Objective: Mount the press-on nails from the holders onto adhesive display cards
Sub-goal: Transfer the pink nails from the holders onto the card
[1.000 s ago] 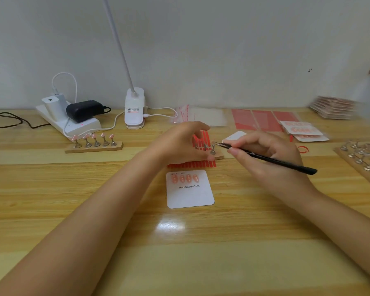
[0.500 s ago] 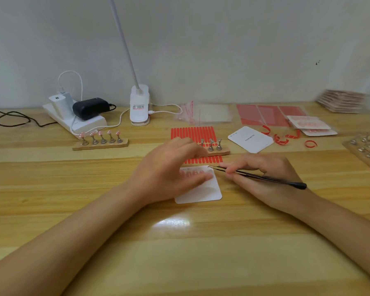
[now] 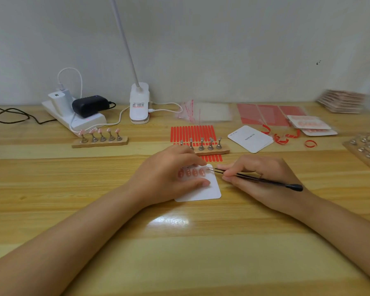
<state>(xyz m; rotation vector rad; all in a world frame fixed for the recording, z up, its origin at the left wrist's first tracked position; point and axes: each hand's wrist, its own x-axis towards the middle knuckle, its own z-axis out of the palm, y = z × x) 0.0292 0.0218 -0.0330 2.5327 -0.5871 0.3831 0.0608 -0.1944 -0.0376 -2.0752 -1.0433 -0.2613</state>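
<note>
A white display card [image 3: 212,190] lies on the table with several pink nails [image 3: 191,173] in a row near its top. My left hand [image 3: 165,176] rests on the card, its thumb pressing the card's middle and its fingers arched over the top edge. My right hand [image 3: 263,178] grips black tweezers [image 3: 265,180] whose tips touch the card's top right corner, just right of the nail row. Behind the card stands a wooden holder [image 3: 209,147] with bare metal stands. A second holder [image 3: 99,138], carrying pink nails, sits at the left.
A red adhesive strip sheet [image 3: 192,132] lies under the bare holder. Blank cards [image 3: 250,138], red peel curls [image 3: 282,139], finished cards [image 3: 310,124] and a tray of stands [image 3: 365,148] are at the right. A power strip [image 3: 73,116], lamp base [image 3: 139,103] and plastic bags [image 3: 205,112] line the back.
My left hand came from the bare holder down onto the card. My right hand brought the tweezers from the holder to the card's top right corner.
</note>
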